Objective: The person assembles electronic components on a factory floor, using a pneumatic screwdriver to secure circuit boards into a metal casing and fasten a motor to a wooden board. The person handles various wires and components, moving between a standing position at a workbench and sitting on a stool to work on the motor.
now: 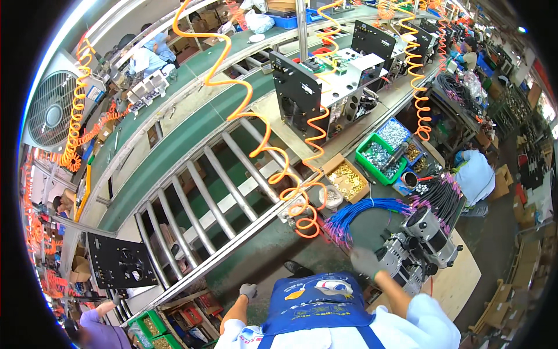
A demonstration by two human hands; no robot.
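My right hand (365, 263) wears a grey glove and is smeared by motion, so its fingers cannot be read. It hovers beside silver-and-black motor-like units (401, 256), just below a bundle of blue wires (366, 214) with purple ends. Whether it touches a unit cannot be told. My left hand (249, 291), also grey-gloved, hangs low left of my blue apron (317, 302). Its fingers look curled in, with nothing visible in them. Another silver cylindrical unit (430, 232) leans over the others on a wooden board (459, 279).
A roller conveyor (212, 200) runs ahead, carrying a black-panelled assembly (296, 96). Orange coiled hoses (250, 104) hang over it. Screws fill a green bin (381, 160); brass fittings fill a carton (349, 180). At lower left, a co-worker (104, 328) reaches toward a black panel (121, 262).
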